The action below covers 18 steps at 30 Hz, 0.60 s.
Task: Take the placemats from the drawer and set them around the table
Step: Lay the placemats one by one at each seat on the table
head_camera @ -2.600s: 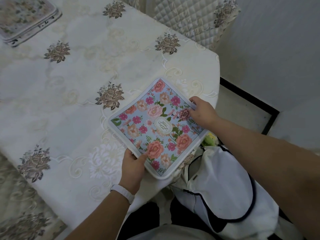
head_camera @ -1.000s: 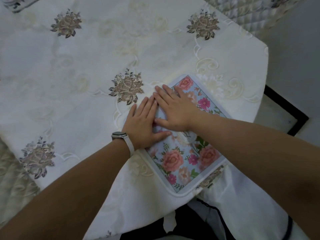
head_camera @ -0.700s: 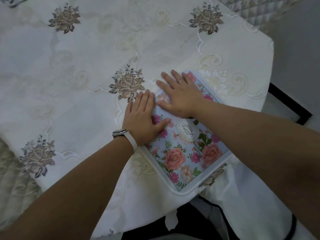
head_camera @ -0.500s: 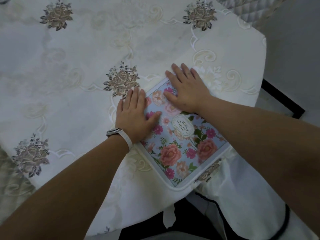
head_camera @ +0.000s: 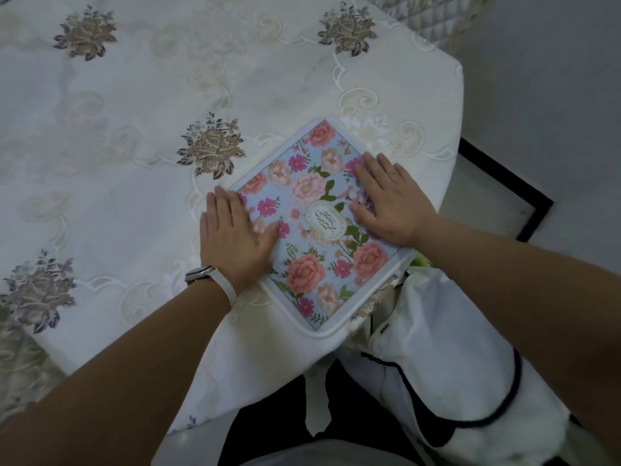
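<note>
A square placemat [head_camera: 316, 227], light blue with pink and peach flowers and a white border, lies flat near the table's near right corner. My left hand [head_camera: 233, 238] lies flat with straight fingers on the mat's left edge, partly on the tablecloth. On the mat's right side my right hand [head_camera: 389, 203] presses flat, fingers spread. Neither hand grips the mat. The table [head_camera: 134, 129] carries a cream tablecloth embroidered with brown roses.
A quilted chair back [head_camera: 423, 15] stands at the table's far right corner. To the right lies pale floor with a black strip [head_camera: 507, 183] along it. My white garment with dark trim [head_camera: 437, 358] hangs below the table's edge.
Both hands have slid apart and toward me across the mat, the left to its left edge, the right to its right side. Earlier they gripped the mat's edges; the stack at far left left view.
</note>
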Available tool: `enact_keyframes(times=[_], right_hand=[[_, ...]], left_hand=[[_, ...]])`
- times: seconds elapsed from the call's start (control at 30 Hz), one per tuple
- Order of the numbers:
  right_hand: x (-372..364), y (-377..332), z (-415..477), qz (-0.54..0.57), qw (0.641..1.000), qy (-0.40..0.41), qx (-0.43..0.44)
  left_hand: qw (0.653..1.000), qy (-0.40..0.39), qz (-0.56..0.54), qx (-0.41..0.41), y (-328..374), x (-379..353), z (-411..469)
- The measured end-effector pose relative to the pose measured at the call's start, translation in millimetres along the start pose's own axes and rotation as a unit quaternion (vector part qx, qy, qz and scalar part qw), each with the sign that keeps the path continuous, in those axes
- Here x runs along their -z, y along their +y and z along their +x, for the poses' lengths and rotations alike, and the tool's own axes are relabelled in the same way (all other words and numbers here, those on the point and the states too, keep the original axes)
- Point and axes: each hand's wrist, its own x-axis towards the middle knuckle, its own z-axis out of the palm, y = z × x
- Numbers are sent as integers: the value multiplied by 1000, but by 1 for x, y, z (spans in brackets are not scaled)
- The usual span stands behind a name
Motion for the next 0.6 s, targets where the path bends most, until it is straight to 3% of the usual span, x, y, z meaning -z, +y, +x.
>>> enact_keyframes(times=[0.33,0.6], right_hand=[[-16,-26,-57,-19,999,-7,-24],[-33,-68,-84,-34,998,4,52]], left_hand=[[989,-57,38,-131,42,-15,-68],[973,-75,50,-210,78,-29,-104]])
